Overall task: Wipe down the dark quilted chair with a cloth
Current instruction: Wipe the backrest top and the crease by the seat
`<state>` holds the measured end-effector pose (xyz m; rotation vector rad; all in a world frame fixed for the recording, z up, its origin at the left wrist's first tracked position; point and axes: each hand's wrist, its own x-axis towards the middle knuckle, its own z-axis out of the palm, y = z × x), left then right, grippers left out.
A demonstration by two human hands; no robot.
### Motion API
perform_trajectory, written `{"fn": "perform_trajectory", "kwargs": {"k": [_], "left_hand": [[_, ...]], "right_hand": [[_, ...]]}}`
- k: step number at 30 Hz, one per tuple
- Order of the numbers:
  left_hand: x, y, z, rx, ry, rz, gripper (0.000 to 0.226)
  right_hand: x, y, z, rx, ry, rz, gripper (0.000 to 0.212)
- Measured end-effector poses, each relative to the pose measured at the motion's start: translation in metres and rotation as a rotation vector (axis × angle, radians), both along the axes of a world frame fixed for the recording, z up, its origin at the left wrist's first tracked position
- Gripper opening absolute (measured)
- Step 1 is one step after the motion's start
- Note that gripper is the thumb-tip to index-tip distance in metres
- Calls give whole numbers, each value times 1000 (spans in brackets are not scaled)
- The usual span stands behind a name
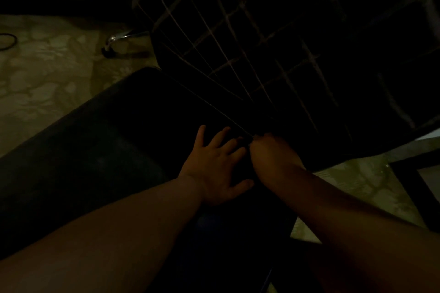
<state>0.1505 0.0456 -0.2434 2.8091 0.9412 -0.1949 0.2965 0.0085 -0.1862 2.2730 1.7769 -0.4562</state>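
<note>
The dark quilted chair fills the view, its backrest [273, 43] crossed by pale stitch lines and its smooth dark seat [123, 131] below. My left hand [214, 169] lies flat on the seat with fingers spread, just short of the crease. My right hand [269, 152] is curled into a fist at the crease where seat meets backrest, knuckles up. A dark bunch that looks like the cloth [245, 144] shows at its fingertips, barely visible in the dim light. The two hands almost touch.
Pale patterned floor [42, 74] lies to the left and lower right. A chrome chair leg with a castor [114, 43] stands behind the seat. A dark cable [9, 41] loops at the far left. A dark frame [414, 188] stands at the right.
</note>
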Motion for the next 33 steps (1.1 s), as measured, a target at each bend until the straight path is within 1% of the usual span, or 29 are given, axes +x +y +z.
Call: {"fn": "perform_trajectory", "kwargs": {"k": [2, 5, 8, 14, 16, 21, 28, 33], "left_hand": [[1, 0, 2, -2, 16, 5, 87], [0, -1, 5, -18, 16, 0, 87], [-1, -2, 6, -20, 21, -4, 87], [-1, -1, 0, 7, -59, 11, 89], [-1, -1, 2, -4, -43, 16, 88], [-2, -2, 7, -27, 2, 2, 90], [-2, -1, 4, -14, -33, 18, 90], [-2, -2, 7, -26, -6, 11, 89]], "right_hand": [[1, -3, 0, 29, -10, 26, 22], [1, -11, 7, -40, -44, 41, 22], [-1, -10, 11, -79, -32, 49, 21], [-5, 6, 4, -2, 23, 26, 25], [-3, 2, 4, 3, 17, 42, 26], [-3, -5, 10, -57, -11, 42, 20], [-8, 9, -1, 32, 30, 20, 24], [-3, -1, 8, -49, -21, 43, 22]]}}
